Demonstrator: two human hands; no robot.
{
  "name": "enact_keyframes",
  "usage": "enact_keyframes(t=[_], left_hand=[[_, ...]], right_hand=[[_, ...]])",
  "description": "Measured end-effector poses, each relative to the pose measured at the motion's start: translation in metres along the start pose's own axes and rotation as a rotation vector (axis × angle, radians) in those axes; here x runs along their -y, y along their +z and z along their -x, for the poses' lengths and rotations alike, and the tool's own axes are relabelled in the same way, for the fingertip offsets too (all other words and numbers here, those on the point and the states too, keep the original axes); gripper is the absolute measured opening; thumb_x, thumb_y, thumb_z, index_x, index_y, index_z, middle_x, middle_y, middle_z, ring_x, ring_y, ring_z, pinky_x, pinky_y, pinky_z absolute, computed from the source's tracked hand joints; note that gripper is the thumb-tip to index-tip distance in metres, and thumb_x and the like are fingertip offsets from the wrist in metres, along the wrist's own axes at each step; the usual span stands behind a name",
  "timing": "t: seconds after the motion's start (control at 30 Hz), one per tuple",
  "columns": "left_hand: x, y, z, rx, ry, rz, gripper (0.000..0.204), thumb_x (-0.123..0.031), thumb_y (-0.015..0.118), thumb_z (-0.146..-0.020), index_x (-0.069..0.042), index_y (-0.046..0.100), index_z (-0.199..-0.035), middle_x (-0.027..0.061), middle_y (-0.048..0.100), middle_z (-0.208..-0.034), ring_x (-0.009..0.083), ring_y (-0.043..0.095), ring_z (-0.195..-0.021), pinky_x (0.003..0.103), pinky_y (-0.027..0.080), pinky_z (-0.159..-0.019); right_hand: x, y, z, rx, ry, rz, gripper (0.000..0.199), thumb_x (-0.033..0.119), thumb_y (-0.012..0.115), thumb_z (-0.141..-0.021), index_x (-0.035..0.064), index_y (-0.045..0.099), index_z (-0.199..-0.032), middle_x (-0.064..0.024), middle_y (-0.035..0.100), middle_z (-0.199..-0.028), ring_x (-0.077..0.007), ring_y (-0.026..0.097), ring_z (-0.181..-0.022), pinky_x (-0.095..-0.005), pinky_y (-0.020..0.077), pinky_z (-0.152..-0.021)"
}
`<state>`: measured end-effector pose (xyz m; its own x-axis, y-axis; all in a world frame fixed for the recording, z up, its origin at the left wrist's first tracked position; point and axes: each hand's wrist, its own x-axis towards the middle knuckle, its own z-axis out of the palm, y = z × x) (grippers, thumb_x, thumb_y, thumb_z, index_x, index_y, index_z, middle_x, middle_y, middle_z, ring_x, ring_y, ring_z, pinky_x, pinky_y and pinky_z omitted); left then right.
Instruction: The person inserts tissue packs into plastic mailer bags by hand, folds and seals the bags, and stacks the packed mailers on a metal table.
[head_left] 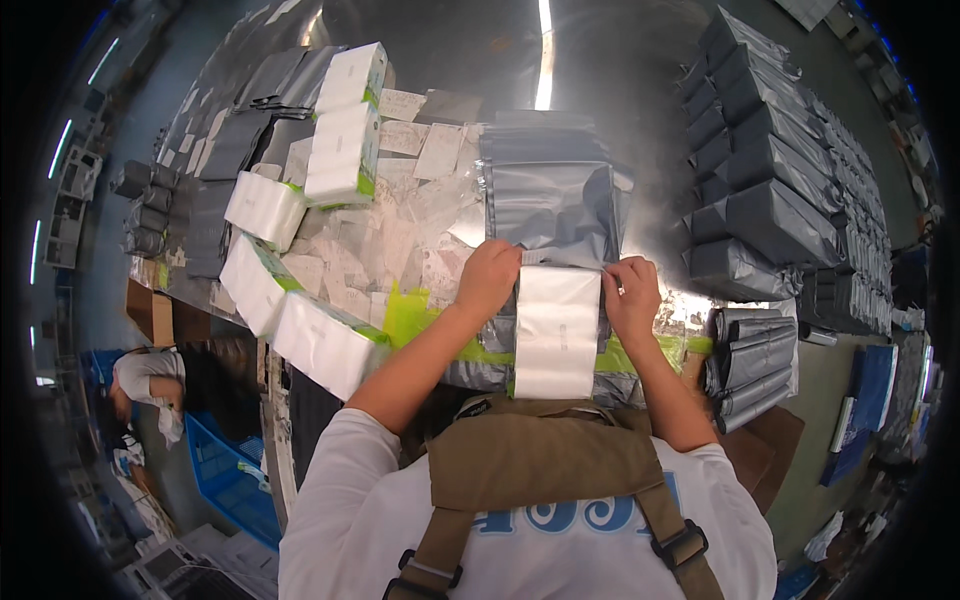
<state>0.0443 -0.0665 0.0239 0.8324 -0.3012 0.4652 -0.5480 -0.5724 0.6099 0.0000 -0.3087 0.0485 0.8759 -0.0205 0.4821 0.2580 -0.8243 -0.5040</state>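
Right in front of my body lies a white tissue pack (556, 335), its far end at the mouth of a grey plastic mailing bag (560, 205). My left hand (490, 280) is closed on the left side of the bag's mouth, beside the pack's far left corner. At the far right corner, my right hand (633, 295) pinches the bag's edge between thumb and fingers. More flat grey bags lie under and beyond this one. How far the pack reaches inside the bag is hard to see.
Several white and green tissue packs (342, 150) form a curved row on the left. Flat grey bags (230, 150) lie beyond them. Filled grey parcels (770, 160) are stacked at right, with folded grey bags (752, 362) nearer. A person (150, 380) bends near a blue crate (225, 470).
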Motion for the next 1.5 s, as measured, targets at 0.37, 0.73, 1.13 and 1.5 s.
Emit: enact_keyframes(t=[0.37,0.73,1.13,1.5], left_hand=[[0.001,-0.015,0.04,-0.021,0.238,-0.013,0.035,0.006,0.066,-0.07,0.004,0.058,-0.104,0.0162,0.057,-0.086,0.0337,0.056,-0.078,0.039,0.049,-0.071],[0.01,0.017,0.035,0.0,-0.205,-0.066,0.006,-0.004,0.063,-0.077,0.0,0.061,-0.081,0.0152,0.056,-0.077,0.0366,0.054,-0.078,0.044,0.044,-0.071],[-0.025,-0.028,0.124,0.608,-0.01,0.313,0.012,-0.008,0.065,-0.08,-0.003,0.063,-0.091,0.0147,0.057,-0.083,0.032,0.056,-0.076,0.041,0.046,-0.069],[-0.023,0.006,0.023,0.141,0.023,0.222,0.021,-0.002,0.065,-0.078,0.001,0.061,-0.099,0.0159,0.06,-0.094,0.0356,0.058,-0.087,0.041,0.048,-0.077]], right_hand=[[-0.009,0.009,0.016,-0.016,-0.191,-0.1,0.017,0.0,0.071,-0.069,0.006,0.061,-0.081,-0.0089,0.058,-0.084,-0.0294,0.056,-0.085,-0.0361,0.0476,-0.071],[-0.017,0.019,0.021,0.28,0.292,-0.014,0.01,0.017,0.066,-0.079,0.0075,0.069,-0.083,-0.0146,0.067,-0.082,-0.0335,0.065,-0.074,-0.0411,0.0506,-0.065],[-0.015,-0.044,0.081,0.902,0.213,-0.006,0.011,0.014,0.067,-0.075,0.0032,0.066,-0.076,-0.0186,0.064,-0.072,-0.0382,0.063,-0.069,-0.0459,0.05,-0.063],[0.015,-0.062,0.046,0.238,0.351,0.032,0.015,0.019,0.073,-0.077,0.0069,0.07,-0.086,-0.0097,0.066,-0.076,-0.0288,0.063,-0.061,-0.0373,0.0495,-0.058]])
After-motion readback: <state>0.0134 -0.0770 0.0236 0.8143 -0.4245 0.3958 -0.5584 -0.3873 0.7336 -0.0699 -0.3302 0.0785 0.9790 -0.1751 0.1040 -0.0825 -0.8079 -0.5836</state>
